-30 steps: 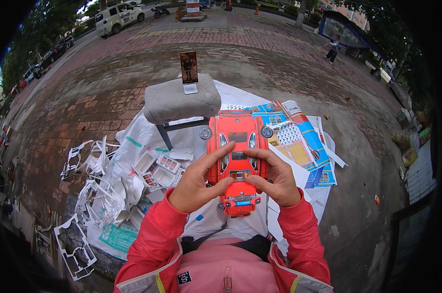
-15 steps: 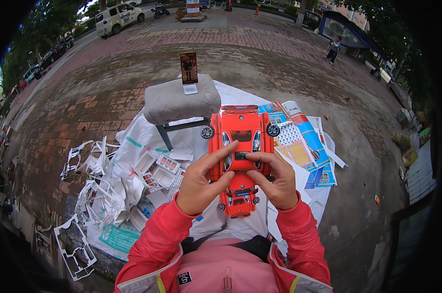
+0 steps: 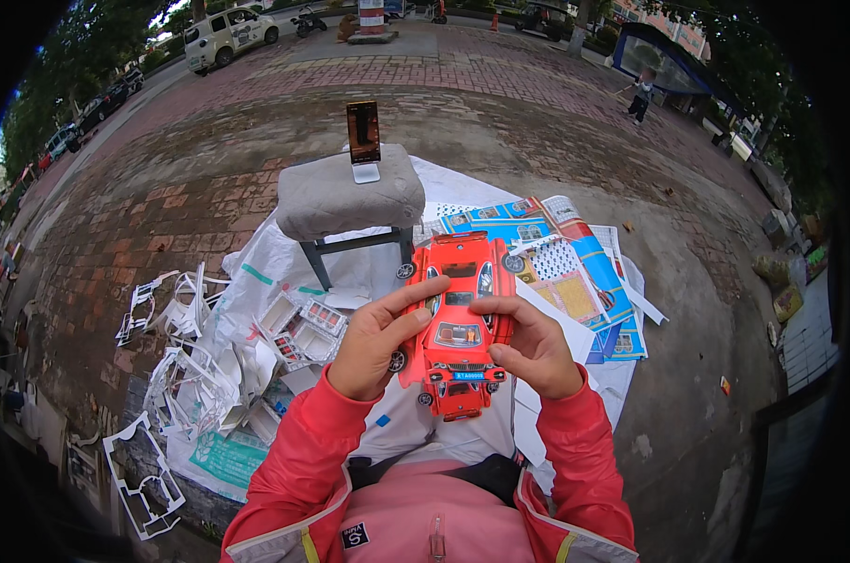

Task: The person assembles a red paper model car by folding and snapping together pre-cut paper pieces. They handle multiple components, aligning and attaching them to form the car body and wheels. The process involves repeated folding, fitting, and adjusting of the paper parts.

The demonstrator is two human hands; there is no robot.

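Note:
A red model car point(image 3: 461, 354), with dark windows and black wheels, is held between my two hands above my lap. My left hand point(image 3: 373, 345) grips its left side, thumb and forefinger lying along the red body. Against the opposite side, my right hand point(image 3: 536, 349) has its fingers on the roof and door edge and its thumb by the front corner. The fingertips beneath the car are hidden. A smaller red toy car point(image 3: 462, 403) sits on my light trousers, just under the bigger car's front bumper and partly covered by it.
Ahead stands a grey padded stool point(image 3: 350, 199) bearing a phone point(image 3: 363, 133) on a stand. Cut white card frames point(image 3: 200, 385) heap up at left on a white sheet point(image 3: 256, 253). Printed blue sheets point(image 3: 599, 286) lie at right. A person point(image 3: 642, 97) is far off on the paving.
The bigger car has come down toward me and tilted, so its windscreen and front bumper now show. Both thumbs have shifted off the bonnet to its sides.

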